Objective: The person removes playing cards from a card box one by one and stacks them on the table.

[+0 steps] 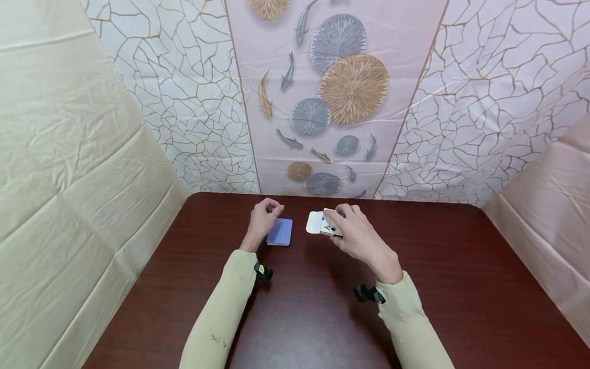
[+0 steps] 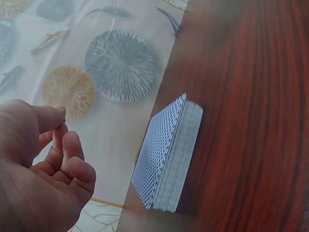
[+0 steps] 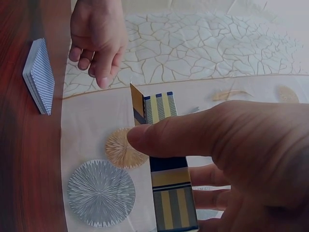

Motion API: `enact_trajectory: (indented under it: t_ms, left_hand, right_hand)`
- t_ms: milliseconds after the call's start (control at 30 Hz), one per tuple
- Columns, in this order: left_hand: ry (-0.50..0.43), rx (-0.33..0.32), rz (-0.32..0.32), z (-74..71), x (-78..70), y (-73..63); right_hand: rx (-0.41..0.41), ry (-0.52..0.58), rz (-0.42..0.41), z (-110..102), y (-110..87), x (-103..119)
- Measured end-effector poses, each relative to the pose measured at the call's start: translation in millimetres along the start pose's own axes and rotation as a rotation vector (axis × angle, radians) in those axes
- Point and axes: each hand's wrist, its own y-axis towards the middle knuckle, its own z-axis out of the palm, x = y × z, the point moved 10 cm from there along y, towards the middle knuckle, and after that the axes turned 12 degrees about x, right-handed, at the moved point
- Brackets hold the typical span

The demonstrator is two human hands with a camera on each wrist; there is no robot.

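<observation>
Head view: deck near open box

From the head, looking forward and down, farthest off and widest, across the surface to the patterned backdrop. From the left wrist, looking past the left hand at close range, turned sideways, surface along the right side, card stack near. From the right wrist, looking over the right hand, very close, also turned sideways, surface along the left. Shared by both wrist views: left hand, card stack, part of the backdrop.
</observation>
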Motion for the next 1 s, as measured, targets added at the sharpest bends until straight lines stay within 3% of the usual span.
enact_trajectory:
  t_ms: [400,767,1000]
  left_hand:
    - [-0.221,0.04,-0.021,10.0,-13.4,-17.4]
    - [-0.275,0.144,-0.029,23.8,-27.5,-28.4]
    - [-0.322,0.219,0.002,27.0,-43.9,-39.4]
  right_hand:
    - [-0.019,-0.013,-0.004,0,1.0,0]
    - [-0.02,-0.009,-0.01,0,0.9,2]
    - [-0.023,-0.013,-0.013,0,1.3,3]
